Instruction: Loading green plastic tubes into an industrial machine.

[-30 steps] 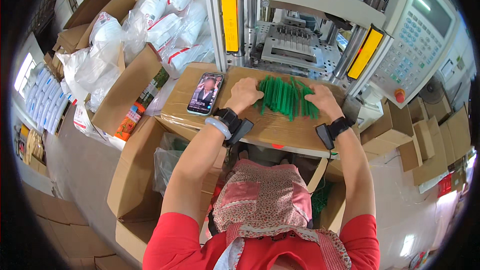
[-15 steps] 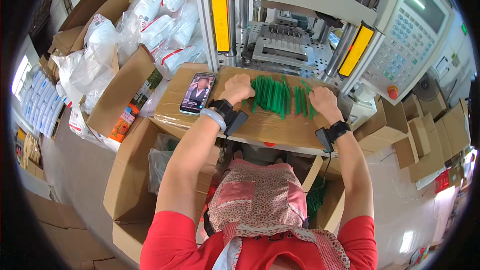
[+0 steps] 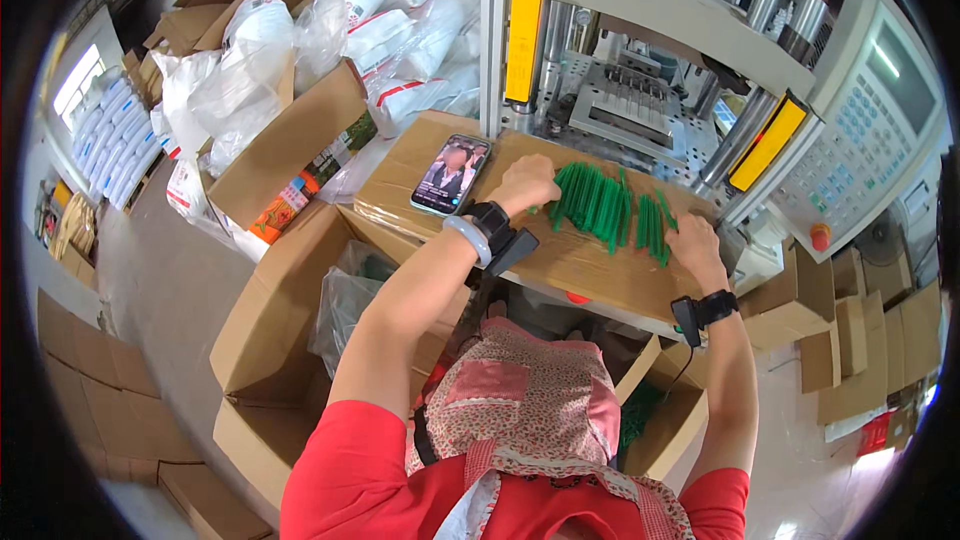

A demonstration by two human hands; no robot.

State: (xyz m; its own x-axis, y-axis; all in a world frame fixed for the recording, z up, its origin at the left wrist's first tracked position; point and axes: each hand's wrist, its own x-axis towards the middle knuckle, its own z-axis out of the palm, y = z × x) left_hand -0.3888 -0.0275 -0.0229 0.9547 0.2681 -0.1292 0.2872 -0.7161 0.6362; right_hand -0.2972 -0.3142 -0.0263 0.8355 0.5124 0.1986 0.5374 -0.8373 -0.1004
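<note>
From where I stand, the green plastic sticks (image 3: pixel 592 205) look thin, straight and slightly glossy, lined up side by side in a ragged-ended row. They lie on the cardboard-topped table (image 3: pixel 590 275), to the right of the smartphone (image 3: pixel 451 175), in a broad bunch and a narrower one farther from it.

A second ago the row was almost unbroken; now a clear strip of cardboard parts the two bunches, the narrow one being on the side away from the smartphone.

The left hand (image 3: pixel 528 185), between the smartphone and the broad bunch, is half curled against that bunch's near end. The right hand (image 3: pixel 697 243) sits bent-fingered at the narrow bunch's outer side, just beside a slanted stick. Whether either hand grips any, I can't tell.
</note>
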